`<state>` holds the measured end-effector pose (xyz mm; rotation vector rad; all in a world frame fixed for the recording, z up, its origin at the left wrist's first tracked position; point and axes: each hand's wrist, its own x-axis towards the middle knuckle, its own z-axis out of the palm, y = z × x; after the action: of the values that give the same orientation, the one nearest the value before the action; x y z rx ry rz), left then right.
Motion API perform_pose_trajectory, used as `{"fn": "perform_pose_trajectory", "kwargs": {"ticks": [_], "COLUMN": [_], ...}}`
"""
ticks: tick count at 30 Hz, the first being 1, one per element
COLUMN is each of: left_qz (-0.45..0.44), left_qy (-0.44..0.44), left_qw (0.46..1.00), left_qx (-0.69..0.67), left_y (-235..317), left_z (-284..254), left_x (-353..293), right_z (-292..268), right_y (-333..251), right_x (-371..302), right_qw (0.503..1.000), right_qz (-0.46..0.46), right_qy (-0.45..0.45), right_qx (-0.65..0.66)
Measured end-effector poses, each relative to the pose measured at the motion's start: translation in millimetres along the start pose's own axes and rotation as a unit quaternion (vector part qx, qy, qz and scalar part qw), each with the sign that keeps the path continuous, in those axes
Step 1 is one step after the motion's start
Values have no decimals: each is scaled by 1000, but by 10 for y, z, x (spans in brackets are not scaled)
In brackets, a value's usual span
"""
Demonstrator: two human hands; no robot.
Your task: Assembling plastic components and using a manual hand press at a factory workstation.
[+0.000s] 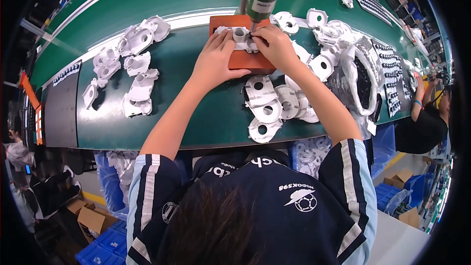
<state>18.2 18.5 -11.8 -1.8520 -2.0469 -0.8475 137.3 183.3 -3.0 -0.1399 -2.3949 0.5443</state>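
Note:
A white plastic housing (pixel 240 34) with a round raised collar lies on an orange fixture block (pixel 245 62), under the tip of a green press (pixel 263 0). My left hand (pixel 214 61) rests its outstretched fingers on the housing's left side, with the thumb spread apart along the block. At the housing's right side, my right hand (pixel 277 48) has its fingertips pinched together just beside the press tip. Something small and dark shows at those fingertips, too small to name.
White housings (pixel 142 86) lie loosely grouped on the green bench at left; more housings (pixel 265 110) are piled at right. Beyond them sit a clear plastic bag (pixel 355 76) and a tray of small dark parts (pixel 391 78). A dark mat (pixel 62 105) covers the left end. Another person (pixel 424 122) is at far right.

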Motion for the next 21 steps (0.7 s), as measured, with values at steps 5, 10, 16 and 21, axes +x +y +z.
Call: {"fn": "perform_pose_trajectory", "kwargs": {"ticks": [5, 10, 16, 21], "left_qz": [-13, -23, -38, -47], "left_qy": [-1, -28, -52, -45], "left_qw": [1000, 999, 997, 997], "left_qx": [-14, -19, -39, -49], "left_y": [-27, 60, 50, 9], "left_z": [3, -1, -4, 77], "left_x": [39, 51, -38, 9], "right_z": [46, 176, 51, -114], "right_y": [-14, 40, -221, -604], "right_x": [32, -48, -187, -277], "right_qw": [998, 996, 975, 995], "right_qz": [46, 13, -95, -24], "right_qy": [30, 65, 100, 71], "right_qx": [25, 67, -176, -69]}}
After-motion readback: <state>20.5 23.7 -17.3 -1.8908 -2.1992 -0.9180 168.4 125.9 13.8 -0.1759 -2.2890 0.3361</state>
